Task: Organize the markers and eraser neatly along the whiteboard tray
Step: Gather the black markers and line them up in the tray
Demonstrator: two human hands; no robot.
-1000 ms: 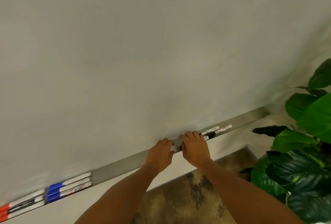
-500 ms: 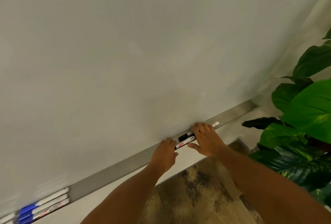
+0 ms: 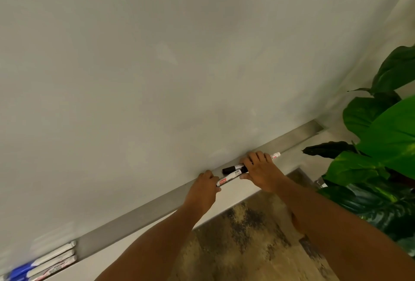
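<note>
A: Markers — one loose batch sits mid-tray under the hands, head view only. A white-barrelled marker with a red label [image 3: 228, 180] lies nearest the tray lip, a black-capped marker [image 3: 233, 168] just behind it, and a third marker end [image 3: 275, 155] pokes out past the right hand.

B: Hand states?

A: Left hand [image 3: 203, 188] curled at the red-label marker's left end, fingertips touching it; can't tell whether it's a real pinch. Right hand [image 3: 260, 171] laid flat over the middle of the batch, thumb under the front marker, fingers spread across the others. Covering and pressing, not lifting, as far as I can see.

B: Tray?

A: Whiteboard tray [image 3: 139, 215] is a long grey ledge running diagonally; the stretch between the hands and the lower-left corner is bare. Blue-capped markers [image 3: 42, 265] are lined up side by side there, blurred, cut off by the frame edge.

B: Progress?

A: I'd say partway. The left group reads as sorted; the middle batch is staggered, ends not flush, so likely being squared up. Eraser not visible anywhere.

B: Anything else?

A: Plant leaves [image 3: 381, 146] at right, clear of the tray.
</note>
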